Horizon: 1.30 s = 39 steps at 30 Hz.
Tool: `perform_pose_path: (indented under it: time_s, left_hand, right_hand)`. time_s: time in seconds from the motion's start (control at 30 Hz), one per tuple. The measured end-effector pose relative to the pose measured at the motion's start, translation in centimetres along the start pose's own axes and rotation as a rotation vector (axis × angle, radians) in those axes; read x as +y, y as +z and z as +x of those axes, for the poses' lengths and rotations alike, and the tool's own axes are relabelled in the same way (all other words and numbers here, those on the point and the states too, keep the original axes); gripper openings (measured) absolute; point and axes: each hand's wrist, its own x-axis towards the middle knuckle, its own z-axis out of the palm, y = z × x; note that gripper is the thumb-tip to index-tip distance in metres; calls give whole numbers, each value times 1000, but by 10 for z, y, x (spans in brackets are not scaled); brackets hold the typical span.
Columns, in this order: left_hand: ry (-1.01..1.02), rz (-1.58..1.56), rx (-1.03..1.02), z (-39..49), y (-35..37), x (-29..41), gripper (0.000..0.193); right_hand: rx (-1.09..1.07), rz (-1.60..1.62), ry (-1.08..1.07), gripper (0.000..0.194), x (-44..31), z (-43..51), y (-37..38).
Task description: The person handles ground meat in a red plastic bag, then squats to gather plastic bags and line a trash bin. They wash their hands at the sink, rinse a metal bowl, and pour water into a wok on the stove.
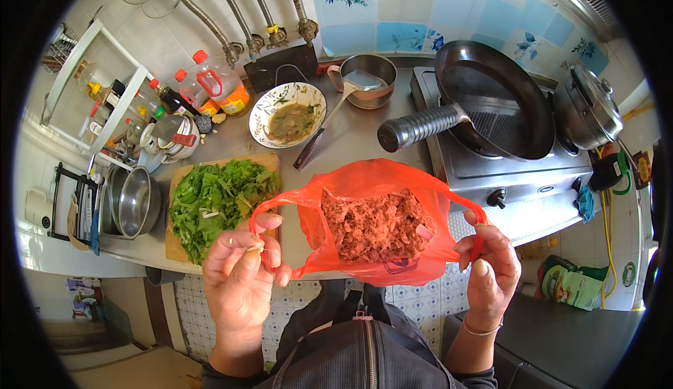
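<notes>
A red plastic bag [378, 173] hangs spread between my two hands, its mouth wide. Inside lies a mass of minced meat [373, 226], reddish brown, with a small pale pink piece at its right side. My left hand [244, 273] has its fingers around the bag's left handle loop. The right handle loop is held by my right hand [489, 273], on whose wrist is a thin bangle. Just beyond my left hand, chopped leafy greens [210, 205] are heaped on a wooden cutting board [265, 163].
Behind the bag stand a patterned bowl of greenish liquid [289, 115], a long-handled utensil [315, 142] and a metal pot [368, 81]. A wok [494, 100] sits on the gas stove [526, 176], its handle reaching left. Bottles [226, 84] and metal basins [139, 202] are on the left.
</notes>
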Motion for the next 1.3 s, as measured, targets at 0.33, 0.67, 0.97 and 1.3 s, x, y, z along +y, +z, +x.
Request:
perform_pose_path:
  time_s: [0.33, 0.67, 0.97, 1.3]
  left_hand:
    - [-20, -24, 17, -1, 0, 0, 14]
    - [-23, 0, -4, -1, -3, 0, 14]
    - [-42, -41, 18, -1, -4, -1, 14]
    - [-53, 18, -16, -2, -5, -1, 13]
  right_hand:
    - [-32, -12, -16, 38, 0, 3, 2]
    - [-54, -38, -20, 37, 0, 5, 4]
    - [-39, -28, -10, 38, -1, 4, 6]
    - [-41, -24, -5, 37, -1, 5, 7]
